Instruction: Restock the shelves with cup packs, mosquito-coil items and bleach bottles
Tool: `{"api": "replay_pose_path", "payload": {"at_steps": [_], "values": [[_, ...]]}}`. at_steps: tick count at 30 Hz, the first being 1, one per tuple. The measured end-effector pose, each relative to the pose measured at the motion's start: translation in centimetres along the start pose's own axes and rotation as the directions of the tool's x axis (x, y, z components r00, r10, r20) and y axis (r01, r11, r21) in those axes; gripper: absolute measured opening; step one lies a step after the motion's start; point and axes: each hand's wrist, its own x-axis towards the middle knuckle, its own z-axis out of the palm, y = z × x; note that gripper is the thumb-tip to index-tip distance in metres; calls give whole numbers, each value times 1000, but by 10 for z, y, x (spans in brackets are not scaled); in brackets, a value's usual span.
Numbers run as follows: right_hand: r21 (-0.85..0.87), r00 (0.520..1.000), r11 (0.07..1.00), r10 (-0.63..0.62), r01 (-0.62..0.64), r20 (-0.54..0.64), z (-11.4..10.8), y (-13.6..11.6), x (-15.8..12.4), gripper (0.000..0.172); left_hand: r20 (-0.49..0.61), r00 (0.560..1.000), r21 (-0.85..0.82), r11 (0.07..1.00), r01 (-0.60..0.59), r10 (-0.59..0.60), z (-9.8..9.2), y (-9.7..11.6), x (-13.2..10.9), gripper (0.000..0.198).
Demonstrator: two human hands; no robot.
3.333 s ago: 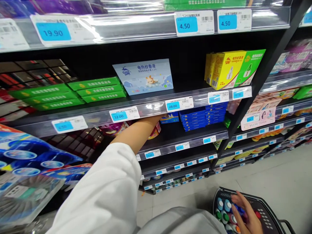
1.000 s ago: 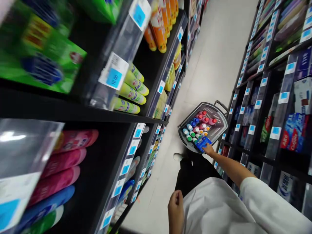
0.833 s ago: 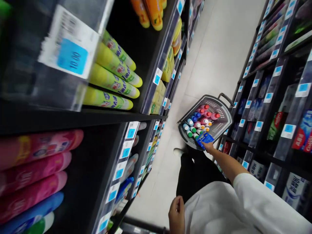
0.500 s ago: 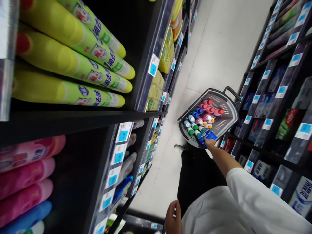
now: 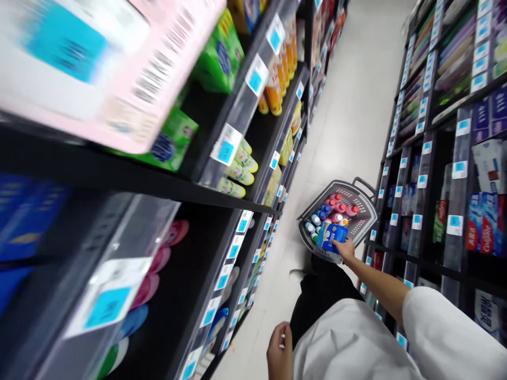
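Aisle floor (image 5: 348, 121) free beyond basket (image 5: 364, 208); black shelving (image 5: 158, 192) along one side; facing shelving (image 5: 396, 211) close beside basket.

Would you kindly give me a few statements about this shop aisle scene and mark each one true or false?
The right hand holds a blue box over the basket. True.

The left hand grips the basket's handle. False: it is down beside the white top, away from the basket.

The basket holds bottles with coloured caps. True.

The aisle floor is dark carpet. False: it is pale tile.
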Motion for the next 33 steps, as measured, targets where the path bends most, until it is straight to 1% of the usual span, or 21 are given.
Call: {"api": "replay_pose_path", "payload": {"at_steps": [2, 3, 5, 7, 9, 12, 15, 18, 21, 23, 25, 27, 28, 30, 32, 33], "values": [[51, 999, 998, -28, 29, -17, -8, -23, -22, 64, -17, 997, -25, 997, -73, 72, -9, 8, -2, 69], [89, 998, 994, -66, 67, -7, -12, -35, -34, 68, -27, 993, -42, 993, -114, 113, -14, 12, -3, 69], [160, 984, 973, -175, 168, 30, -22, -62, -61, 73, -51, 978, -79, 975, -208, 204, -23, 19, -6, 67], [234, 952, 932, -299, 276, 70, -35, -90, -91, 78, -73, 953, -105, 948, -301, 294, -33, 27, -10, 66], [318, 905, 875, -413, 365, 98, -50, -118, -121, 80, -89, 923, -125, 916, -382, 373, -44, 36, -14, 65], [410, 828, 789, -546, 457, 129, -73, -160, -164, 78, -119, 874, -165, 859, -485, 471, -61, 50, -23, 60], [438, 740, 715, -656, 545, 150, -94, -198, -203, 71, -155, 820, -194, 797, -573, 552, -77, 62, -34, 54], [424, 651, 656, -737, 625, 181, -108, -229, -239, 66, -190, 762, -208, 733, -648, 620, -93, 71, -46, 47], [404, 570, 636, -770, 657, 286, -117, -252, -268, 65, -235, 709, -221, 674, -705, 665, -109, 81, -56, 45], [397, 518, 638, -769, 660, 374, -120, -265, -283, 65, -274, 688, -247, 642, -726, 672, -119, 88, -62, 47], [399, 470, 646, -755, 651, 456, -121, -278, -294, 65, -324, 676, -290, 611, -736, 661, -129, 95, -67, 50], [402, 417, 665, -725, 629, 548, -122, -290, -306, 64, -346, 679, -353, 581, -734, 647, -139, 102, -70, 56], [400, 383, 678, -703, 617, 600, -122, -296, -311, 63, -330, 684, -391, 565, -726, 650, -143, 104, -72, 60], [389, 306, 699, -650, 600, 695, -122, -306, -324, 61, -247, 690, -472, 538, -699, 681, -150, 108, -78, 67], [379, 240, 708, -608, 596, 756, -122, -314, -336, 59, -153, 676, -544, 509, -667, 721, -156, 111, -87, 70], [376, 215, 709, -593, 596, 776, -121, -317, -342, 57, -116, 667, -571, 500, -651, 736, -159, 111, -92, 70]]}}
